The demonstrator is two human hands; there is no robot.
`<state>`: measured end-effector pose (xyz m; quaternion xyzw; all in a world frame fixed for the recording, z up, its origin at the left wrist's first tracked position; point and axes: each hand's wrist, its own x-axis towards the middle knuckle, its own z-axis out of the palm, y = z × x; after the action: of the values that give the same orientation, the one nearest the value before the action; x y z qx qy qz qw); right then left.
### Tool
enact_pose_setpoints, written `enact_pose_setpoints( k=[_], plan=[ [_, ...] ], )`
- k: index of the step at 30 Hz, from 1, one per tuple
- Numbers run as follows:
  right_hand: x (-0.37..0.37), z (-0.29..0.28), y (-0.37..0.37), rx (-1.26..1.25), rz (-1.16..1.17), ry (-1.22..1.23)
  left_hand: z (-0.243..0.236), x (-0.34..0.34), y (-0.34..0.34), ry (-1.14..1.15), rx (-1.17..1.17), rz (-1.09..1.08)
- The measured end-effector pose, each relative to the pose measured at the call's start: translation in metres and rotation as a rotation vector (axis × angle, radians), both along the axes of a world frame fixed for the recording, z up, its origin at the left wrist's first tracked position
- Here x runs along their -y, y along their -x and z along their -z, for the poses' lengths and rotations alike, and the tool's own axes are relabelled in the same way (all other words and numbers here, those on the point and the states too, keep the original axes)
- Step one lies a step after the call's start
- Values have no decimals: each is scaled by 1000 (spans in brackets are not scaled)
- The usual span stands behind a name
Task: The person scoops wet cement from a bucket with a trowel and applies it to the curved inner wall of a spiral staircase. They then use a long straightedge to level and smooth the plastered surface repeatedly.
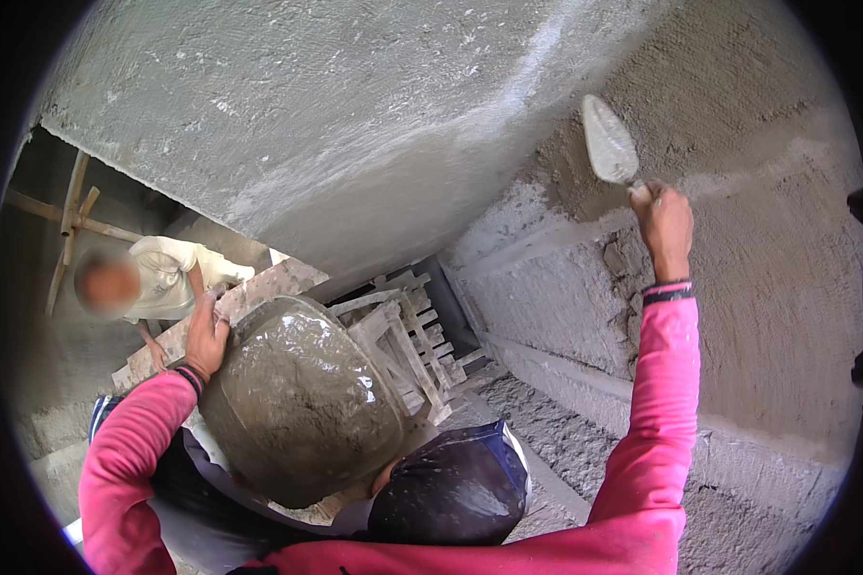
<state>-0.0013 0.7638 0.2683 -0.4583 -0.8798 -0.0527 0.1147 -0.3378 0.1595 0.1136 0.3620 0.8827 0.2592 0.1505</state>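
Note:
My right hand (664, 225) is closed round the handle of a trowel (609, 142), arm stretched far to the right. The pointed blade is smeared with pale wet mortar. It is held up before a rough grey-brown wall (729, 86); whether it touches is unclear. My left hand (206, 337) grips the edge of a mottled plank (273, 278), with fingertips reaching over its far side. Beside that hand stands a round basin (405, 407) full of wet, shiny grey mortar (307, 393), in front of my body.
At the left, lower down, another person (168, 273) in a pale shirt has a hand near the plank. Wooden poles (72, 206) stand behind them. A slatted wooden frame (417, 335) lies beyond the basin. A smooth grey plastered surface (326, 105) slants overhead.

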Motion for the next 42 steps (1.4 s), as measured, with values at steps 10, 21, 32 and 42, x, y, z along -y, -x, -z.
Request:
enact_pose_setpoints(
  k=[10,21,32,42],
  plan=[
    [57,32,-6,-404,-128,1571,-2,-5,0,-35,-31,17],
    [221,-61,4,-341,-435,840,7,3,2,181,-179,35],
    [433,139,100,273,-684,1145,12,-1,6,43,58,-14],
    [453,171,60,507,-567,507,1,-3,1,30,61,-3]
  ],
)
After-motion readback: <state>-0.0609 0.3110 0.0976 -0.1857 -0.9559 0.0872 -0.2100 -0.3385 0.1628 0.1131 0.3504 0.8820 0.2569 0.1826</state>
